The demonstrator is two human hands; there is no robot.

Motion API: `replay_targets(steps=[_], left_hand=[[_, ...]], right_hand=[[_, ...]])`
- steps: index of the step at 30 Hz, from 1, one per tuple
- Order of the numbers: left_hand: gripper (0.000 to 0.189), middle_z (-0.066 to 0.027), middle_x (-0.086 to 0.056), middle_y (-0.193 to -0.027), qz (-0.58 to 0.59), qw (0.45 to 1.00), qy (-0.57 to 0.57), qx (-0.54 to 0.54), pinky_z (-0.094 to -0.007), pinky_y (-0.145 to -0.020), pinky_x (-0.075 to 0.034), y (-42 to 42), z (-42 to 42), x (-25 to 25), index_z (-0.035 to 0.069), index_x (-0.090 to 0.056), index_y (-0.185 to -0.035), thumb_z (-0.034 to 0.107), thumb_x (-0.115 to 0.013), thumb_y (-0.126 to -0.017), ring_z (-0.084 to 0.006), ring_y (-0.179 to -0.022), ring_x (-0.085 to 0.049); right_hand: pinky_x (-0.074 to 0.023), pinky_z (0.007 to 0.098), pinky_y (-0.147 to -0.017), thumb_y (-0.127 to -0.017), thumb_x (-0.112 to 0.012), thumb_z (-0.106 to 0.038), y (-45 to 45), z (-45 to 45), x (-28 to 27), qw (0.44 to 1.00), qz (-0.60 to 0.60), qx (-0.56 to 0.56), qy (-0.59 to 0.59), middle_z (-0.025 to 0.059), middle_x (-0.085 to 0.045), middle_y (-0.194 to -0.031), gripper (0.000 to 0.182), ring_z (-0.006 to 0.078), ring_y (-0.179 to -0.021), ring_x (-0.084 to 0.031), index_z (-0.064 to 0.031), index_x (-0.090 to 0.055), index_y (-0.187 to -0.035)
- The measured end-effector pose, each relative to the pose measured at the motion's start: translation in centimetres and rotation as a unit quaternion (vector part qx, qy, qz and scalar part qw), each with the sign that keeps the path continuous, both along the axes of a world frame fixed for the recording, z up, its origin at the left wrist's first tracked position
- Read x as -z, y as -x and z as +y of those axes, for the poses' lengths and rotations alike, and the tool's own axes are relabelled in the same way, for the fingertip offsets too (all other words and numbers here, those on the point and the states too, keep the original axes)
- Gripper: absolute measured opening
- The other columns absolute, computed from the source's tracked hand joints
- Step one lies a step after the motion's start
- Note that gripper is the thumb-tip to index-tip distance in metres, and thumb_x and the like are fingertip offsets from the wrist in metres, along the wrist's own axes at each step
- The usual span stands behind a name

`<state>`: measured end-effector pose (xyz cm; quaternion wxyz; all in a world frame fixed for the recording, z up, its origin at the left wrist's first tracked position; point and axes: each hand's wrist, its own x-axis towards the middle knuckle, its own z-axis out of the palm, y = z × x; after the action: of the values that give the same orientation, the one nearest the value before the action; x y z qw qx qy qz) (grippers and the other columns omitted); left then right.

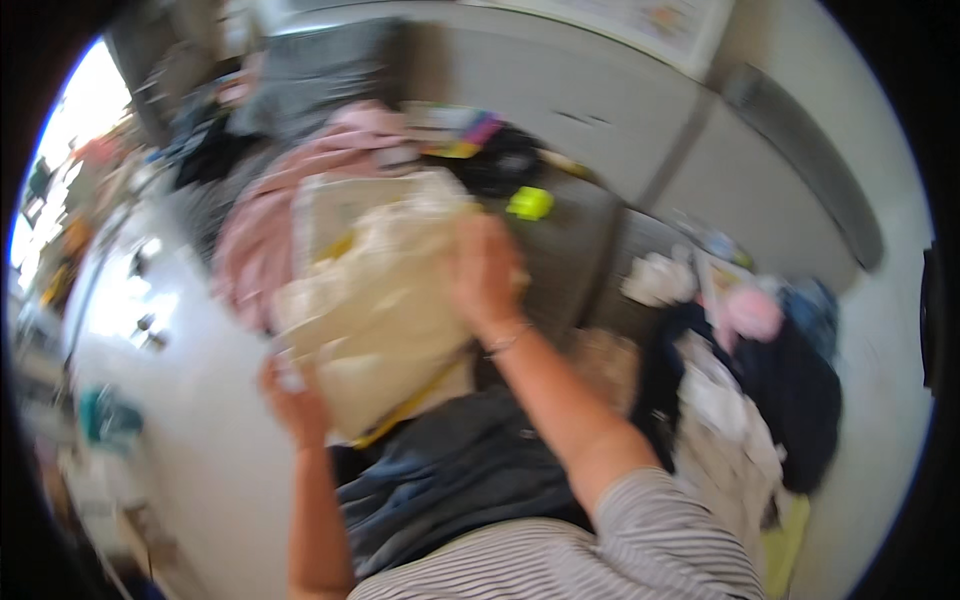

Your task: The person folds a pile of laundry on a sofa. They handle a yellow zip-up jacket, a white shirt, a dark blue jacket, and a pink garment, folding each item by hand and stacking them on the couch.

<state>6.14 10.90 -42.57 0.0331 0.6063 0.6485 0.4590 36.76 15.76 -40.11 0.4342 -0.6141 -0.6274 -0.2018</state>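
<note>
A crumpled cream cloth item point(405, 315) with yellow edging is held up before me, over my dark trousers point(465, 465). My right hand point(487, 277) grips its right edge. At its lower left corner is my left hand point(296, 405), with the fingers closed on the cloth. The picture is blurred, so whether the item is a bag or a garment is unclear. Behind its upper left part, a white-rimmed pale panel point(322, 214) shows. A pink garment point(270, 202) lies just beyond, on the sofa.
A neon yellow object point(530, 203) and a black bundle point(502, 161) lie on the grey sofa point(570, 225). Piled clothes point(787, 390) are at the right. A grey cushion point(322, 75) stands at the back left. Glossy pale floor point(187, 420) stretches along the left.
</note>
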Motion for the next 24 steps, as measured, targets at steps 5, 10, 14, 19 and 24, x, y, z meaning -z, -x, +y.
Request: replay_targets(steps=[5, 10, 14, 19, 24], left_hand=[[0.062, -0.0132, -0.036, -0.149, 0.301, 0.933, -0.009, 0.198, -0.046, -0.111, -0.026, -7.4, 0.2, -7.7, 0.015, -0.04, -0.143, 0.023, -0.064, -0.086, -0.0334, -0.137, -0.032], [0.069, -0.0066, -0.017, -0.159, 0.341, 0.904, 0.193, 0.172, -0.0566, -0.114, -0.014, -8.8, 3.4, -2.1, 0.027, -0.032, -0.149, 0.039, -0.059, -0.087, -0.0311, -0.146, -0.015], [0.069, -0.0066, -0.017, -0.159, 0.308, 0.908, 0.197, 0.205, -0.0562, -0.114, -0.012, -9.5, 4.6, -1.6, 0.03, -0.03, -0.149, 0.042, -0.059, -0.088, -0.0301, -0.146, -0.015], [0.07, -0.0073, -0.018, -0.159, 0.314, 0.904, 0.214, 0.194, -0.0551, -0.115, -0.013, -8.3, 4.9, -1.2, 0.031, -0.028, -0.15, 0.043, -0.059, -0.088, -0.0297, -0.146, -0.015], [0.07, -0.0083, -0.02, -0.158, 0.295, 0.903, 0.239, 0.202, -0.0553, -0.115, -0.013, -7.3, 4.5, -2.4, 0.03, -0.028, -0.15, 0.044, -0.059, -0.088, -0.0309, -0.146, -0.016]], right_hand=[[-0.03, 0.0545, -0.103, -0.084, -0.062, -0.04, 5.0, -1.3, 1.3, 0.971, 0.083, -0.038, 0.222, 0.0216, -0.037, -0.145, 0.063, 0.038, -0.134, -0.034, -0.0082, -0.046, -0.136], [-0.0199, 0.055, -0.108, -0.089, -0.053, -0.046, 5.0, -0.5, 2.7, 0.956, 0.1, -0.046, 0.272, 0.0191, -0.028, -0.151, 0.065, 0.0353, -0.141, -0.024, -0.0112, -0.041, -0.142], [-0.0241, 0.0515, -0.107, -0.087, -0.055, -0.046, 4.4, 0.4, 3.4, 0.959, 0.08, -0.018, 0.271, 0.0181, -0.033, -0.148, 0.066, 0.0338, -0.139, -0.028, -0.0104, -0.041, -0.141], [-0.0358, 0.044, -0.103, -0.078, -0.07, -0.033, 0.6, -4.0, -1.3, 0.925, 0.17, -0.172, 0.294, 0.0188, -0.047, -0.136, 0.069, 0.0309, -0.13, -0.043, -0.0027, -0.045, -0.135], [-0.0379, 0.0449, -0.099, -0.069, -0.077, -0.028, -10.0, -22.9, -12.2, 0.949, 0.021, -0.021, 0.314, 0.0174, -0.052, -0.125, 0.071, 0.0353, -0.118, -0.049, -0.0031, -0.049, -0.13]])
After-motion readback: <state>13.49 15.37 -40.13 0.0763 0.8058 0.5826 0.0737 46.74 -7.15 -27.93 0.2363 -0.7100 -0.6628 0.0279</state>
